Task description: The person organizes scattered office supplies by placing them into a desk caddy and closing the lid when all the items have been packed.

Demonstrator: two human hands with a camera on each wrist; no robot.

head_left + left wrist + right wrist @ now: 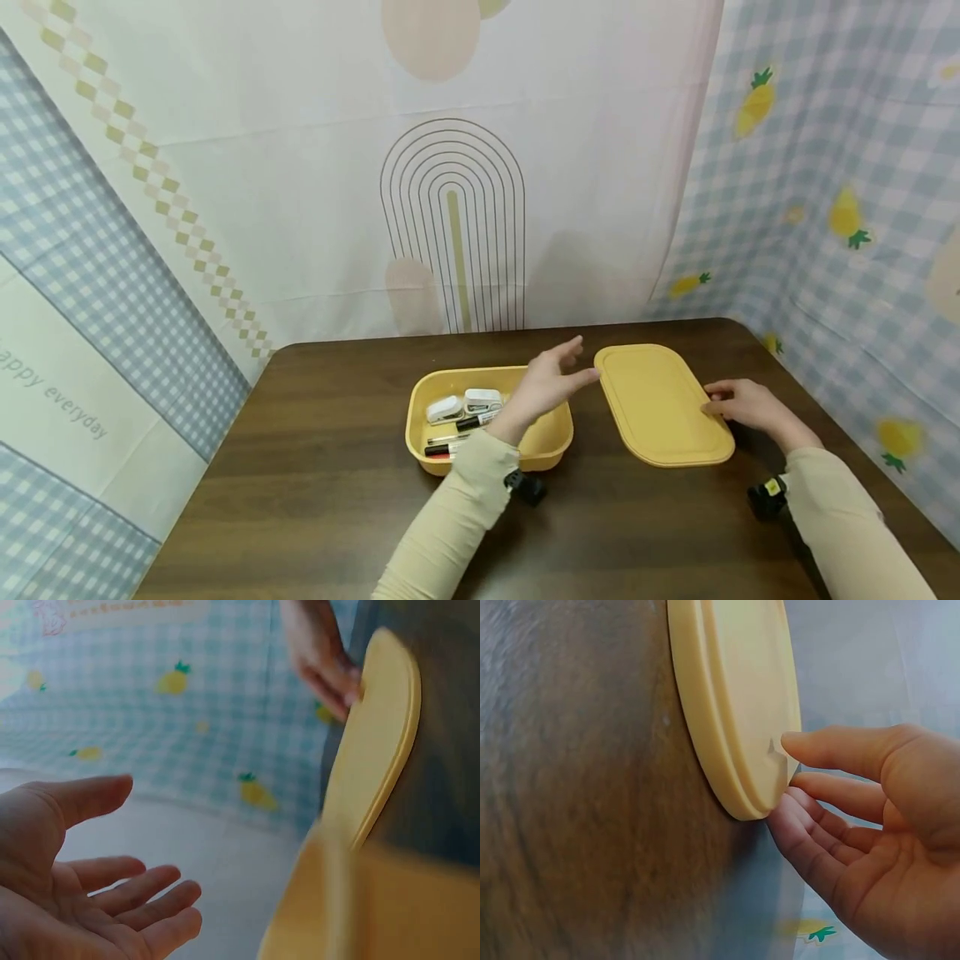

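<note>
A yellow lid (663,404) with rounded corners lies on the table at the right. At its right edge is my right hand (744,406), the thumb (817,746) over the top face and the other fingers at the rim, pinching it. My left hand (546,385) is held above a yellow box (551,433), fingers spread and nothing in them, its thumb pointing towards the lid. Inside the box are two small white staplers (446,409) and several pens, among them a black-capped marker (468,422). The left forearm hides part of the box.
The dark wooden table (322,500) runs to a patterned cloth (315,167) hung behind it and along both sides. A wrist camera (527,487) sits on the left sleeve, another camera (768,498) on the right.
</note>
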